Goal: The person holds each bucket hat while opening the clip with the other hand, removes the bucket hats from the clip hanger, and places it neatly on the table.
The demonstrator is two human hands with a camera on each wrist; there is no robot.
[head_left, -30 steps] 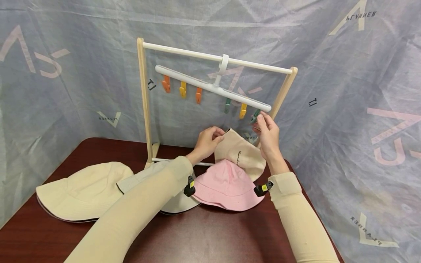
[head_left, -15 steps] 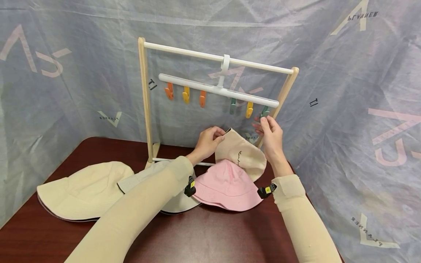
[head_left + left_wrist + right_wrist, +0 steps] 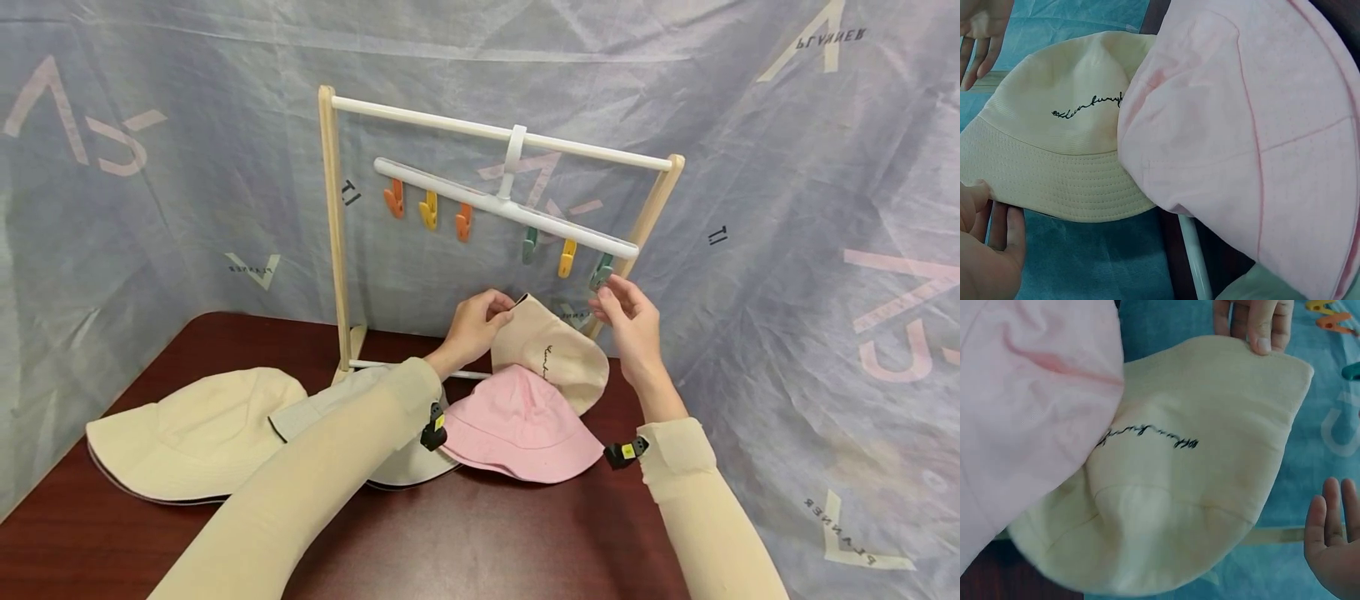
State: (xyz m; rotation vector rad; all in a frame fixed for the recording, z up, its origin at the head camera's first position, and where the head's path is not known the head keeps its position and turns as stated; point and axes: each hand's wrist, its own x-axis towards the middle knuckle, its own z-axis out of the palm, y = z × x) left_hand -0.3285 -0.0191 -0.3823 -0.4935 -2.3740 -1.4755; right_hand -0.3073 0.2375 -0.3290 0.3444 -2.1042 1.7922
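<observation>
My left hand (image 3: 474, 323) pinches the brim edge of a beige bucket hat (image 3: 551, 346) with dark script stitched on it. Thumb and fingers at that brim show in the left wrist view. Up to the right, my right hand (image 3: 633, 325) has its thumb and index finger at the lower end of the rightmost green clothespin (image 3: 602, 271), pinching it. Its other fingers stand fairly straight. That clip hangs from a tilted white hanger (image 3: 450, 185), its right end lower. A pink bucket hat (image 3: 517, 417) overlaps the beige one in front.
The hanger's hook holds a white rod (image 3: 427, 119) on a wooden-post rack (image 3: 333, 225). Several orange, yellow and green clips hang along it. A cream hat (image 3: 202, 425) and a light grey hat (image 3: 408, 458) lie on the dark red table (image 3: 450, 542). Fabric (image 3: 187, 183) surrounds the table.
My right hand has moved right and down. The hanger has shifted right, levelled, then tilted again with its right end down. My left hand and the beige hat have barely moved.
</observation>
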